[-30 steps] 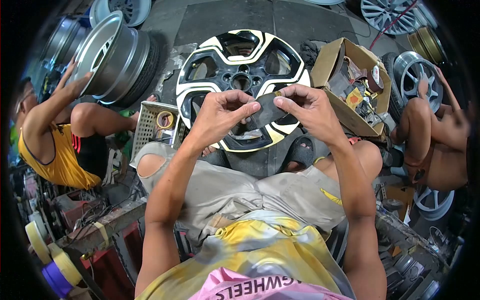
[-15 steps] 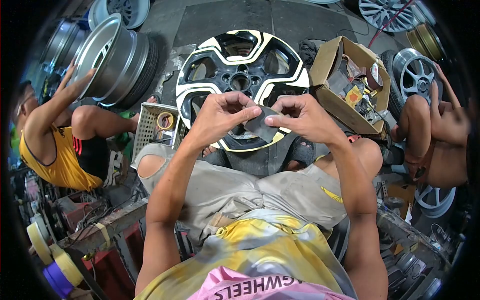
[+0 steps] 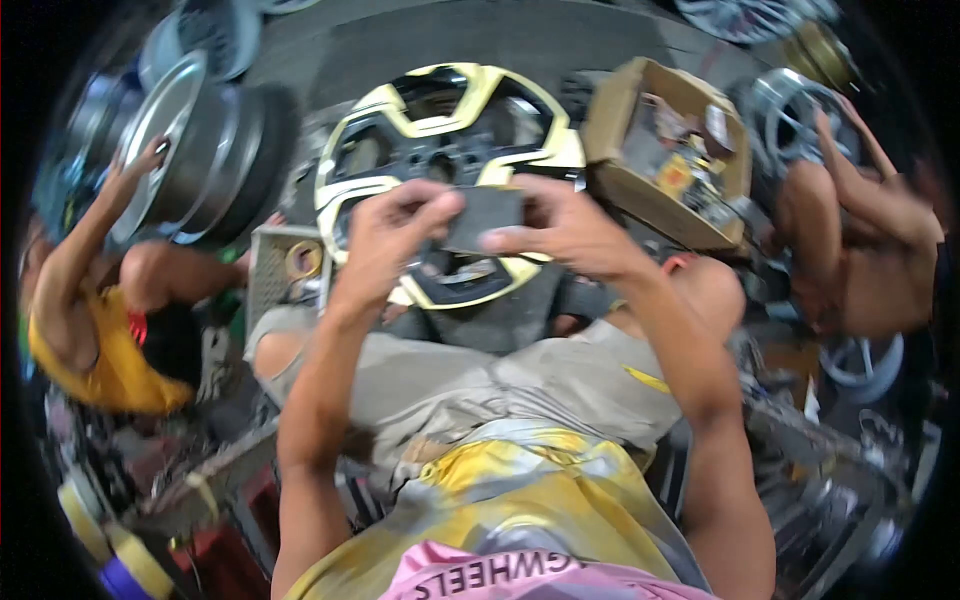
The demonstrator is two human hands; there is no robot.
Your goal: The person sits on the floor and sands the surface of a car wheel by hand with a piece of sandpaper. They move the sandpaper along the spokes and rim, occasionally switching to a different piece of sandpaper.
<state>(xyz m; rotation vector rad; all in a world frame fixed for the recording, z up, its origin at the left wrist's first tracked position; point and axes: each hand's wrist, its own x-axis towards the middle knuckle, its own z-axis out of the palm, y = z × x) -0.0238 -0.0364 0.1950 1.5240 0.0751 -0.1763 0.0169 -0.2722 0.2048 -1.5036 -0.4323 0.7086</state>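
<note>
A small, dark grey, roughly square piece of sandpaper [image 3: 482, 222] is held up between my two hands, slightly blurred. My left hand [image 3: 393, 232] is closed, pinching its left edge between thumb and fingers. On the other side my right hand [image 3: 568, 230] grips the right edge, thumb on the near face and fingers behind. Below and beyond them lies a black alloy wheel [image 3: 440, 124] with pale yellow spoke faces and rim. My hands hover over its near part and hide some of it.
A cardboard box [image 3: 610, 125] of odds and ends stands right of the wheel. At left is a pale plastic basket [image 3: 266, 272] with a tape roll [image 3: 304, 260]. Co-workers handle a silver wheel [image 3: 185, 160] on the left and a grey wheel [image 3: 775, 125] on the right.
The sandpaper has turned from a tilted position to nearly square-on, with more of its face showing. My hands have spread slightly apart. The whole view has shifted, with motion blur.
</note>
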